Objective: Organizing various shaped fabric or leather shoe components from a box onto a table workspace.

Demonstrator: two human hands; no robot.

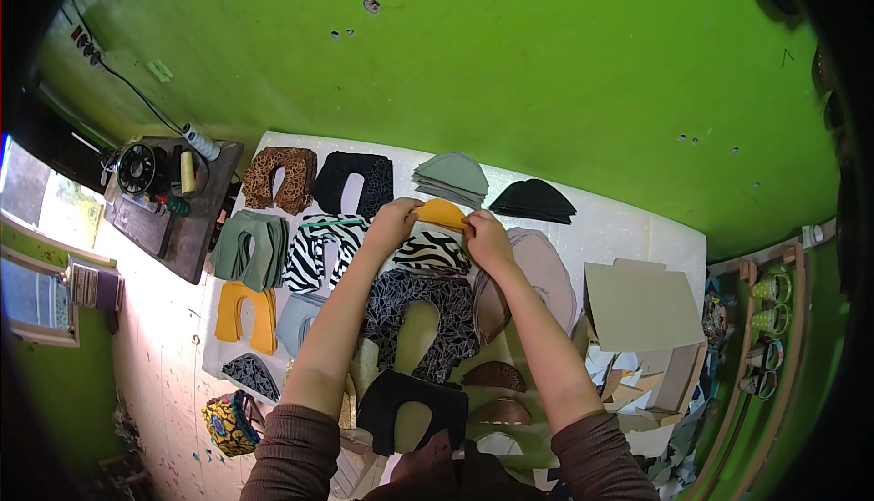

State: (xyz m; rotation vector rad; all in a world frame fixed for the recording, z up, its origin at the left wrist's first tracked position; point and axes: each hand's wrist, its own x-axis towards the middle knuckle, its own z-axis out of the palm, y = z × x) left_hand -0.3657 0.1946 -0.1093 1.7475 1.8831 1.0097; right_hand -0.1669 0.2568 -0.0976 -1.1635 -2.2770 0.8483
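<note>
My left hand (397, 222) and my right hand (488, 235) pinch the two ends of a yellow half-round cut piece (441, 212). It lies at or just over the far side of a zebra-striped half-round stack (432, 252); whether it touches the table I cannot tell. Beyond it is a grey-green half-round stack (452, 176), with a black one (533, 201) to its right. Large pinkish-grey rounded pieces (544, 273) lie partly behind my right forearm. Nearer me is a dark patterned U-shaped piece (382, 314), and below it a plain black U-shaped one (373, 410).
U-shaped stacks fill the table's left: leopard-print (300, 166), black (373, 173), green (229, 246), zebra (300, 255) and yellow (229, 310). An open cardboard box (642, 305) with scraps stands right. A small dark table (205, 219) carries thread spools.
</note>
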